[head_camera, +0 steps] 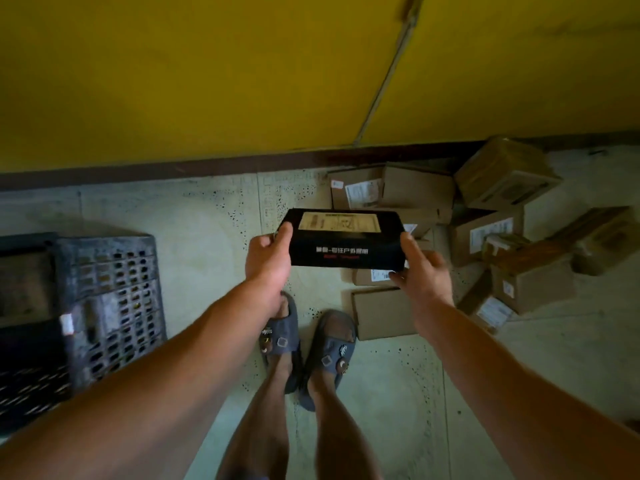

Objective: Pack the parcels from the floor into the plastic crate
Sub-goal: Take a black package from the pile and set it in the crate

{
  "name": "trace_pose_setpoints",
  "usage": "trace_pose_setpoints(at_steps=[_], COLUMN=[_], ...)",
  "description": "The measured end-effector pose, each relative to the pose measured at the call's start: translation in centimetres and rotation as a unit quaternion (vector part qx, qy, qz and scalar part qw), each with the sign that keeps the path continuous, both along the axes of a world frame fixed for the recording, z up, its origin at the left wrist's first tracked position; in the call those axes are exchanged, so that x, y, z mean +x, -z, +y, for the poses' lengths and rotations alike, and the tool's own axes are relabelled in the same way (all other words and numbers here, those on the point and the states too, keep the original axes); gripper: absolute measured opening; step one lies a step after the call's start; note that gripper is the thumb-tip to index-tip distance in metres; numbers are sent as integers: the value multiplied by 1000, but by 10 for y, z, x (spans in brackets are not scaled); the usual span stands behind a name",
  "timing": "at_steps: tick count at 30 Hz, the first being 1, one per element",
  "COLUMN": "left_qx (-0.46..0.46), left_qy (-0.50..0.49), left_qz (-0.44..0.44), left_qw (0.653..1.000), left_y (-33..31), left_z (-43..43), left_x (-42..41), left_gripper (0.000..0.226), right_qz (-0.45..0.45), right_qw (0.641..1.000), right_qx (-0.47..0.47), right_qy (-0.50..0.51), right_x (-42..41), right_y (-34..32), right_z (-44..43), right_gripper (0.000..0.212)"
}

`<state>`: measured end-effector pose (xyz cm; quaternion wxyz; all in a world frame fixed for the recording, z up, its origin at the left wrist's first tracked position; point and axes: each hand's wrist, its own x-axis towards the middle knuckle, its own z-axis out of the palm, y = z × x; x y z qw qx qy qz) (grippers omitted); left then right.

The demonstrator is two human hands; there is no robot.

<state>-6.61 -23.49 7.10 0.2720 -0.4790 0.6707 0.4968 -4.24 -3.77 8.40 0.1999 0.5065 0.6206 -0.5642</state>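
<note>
Your forearms reach forward from the bottom corners, above your feet in grey slippers (282, 337). At the far left the dark plastic crate (110, 299) stands on the floor (207, 220), its perforated side wall facing you and a small white tag on its rim. Its inside is dim, and you cannot tell what the brownish shape in it is. Bare floor lies between the crate and your feet, running back to the dark skirting under the yellow wall (207, 81).

Your left hand (268, 258) grips the left end of the black parcel (346, 242), thumb on top. The parcel is held flat in the air before you, clear of the floor. It carries a pale shipping label (337, 222) and a line of white characters over red ones, too blurred to read. Your right hand (420, 271) grips its right end, thumb on the edge, fingers underneath. To the right, cardboard parcels (415, 188) with white labels lie heaped on the floor against the skirting.
</note>
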Motion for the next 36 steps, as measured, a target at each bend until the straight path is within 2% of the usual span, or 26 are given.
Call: trace_pose_setpoints(at_steps=[2, 5, 8, 11, 17, 23, 28, 33, 36], left_qx=[-36, -54, -55, -40, -8, 36, 43, 22, 18], left_qy=[20, 36, 12, -9, -66, -123, -156, -142, -163], left_qz=[-5, 33, 69, 109, 170, 223, 217, 205, 192], left_qw=[999, 997, 996, 993, 983, 967, 963, 968, 968], left_y=[-26, -57, -83, -100, -140, -158, -163, -160, -153], left_z=[-11, -37, -70, -113, -227, -360, -448, -504, -530], left_x=[15, 38, 60, 84, 147, 236, 282, 297, 297], left_gripper=[44, 40, 22, 17, 29, 19, 8, 9, 12], right_qz=[-3, -8, -11, 8, 60, 115, 112, 103, 85], right_qw=[1000, 999, 996, 995, 993, 989, 989, 985, 983], right_qx=[-4, -33, -70, -90, -91, -76, -70, -75, -79], right_qy=[6, 34, 50, 34, -33, -61, -70, -115, -142], right_x=[16, 36, 53, 69, 111, 182, 219, 224, 218], right_y=[-18, -39, -56, -77, -118, -148, -158, -150, -137], right_z=[-12, -35, -68, -110, -218, -351, -441, -497, -528], right_gripper=[28, 23, 18, 5, 6, 12, 5, 17, 11])
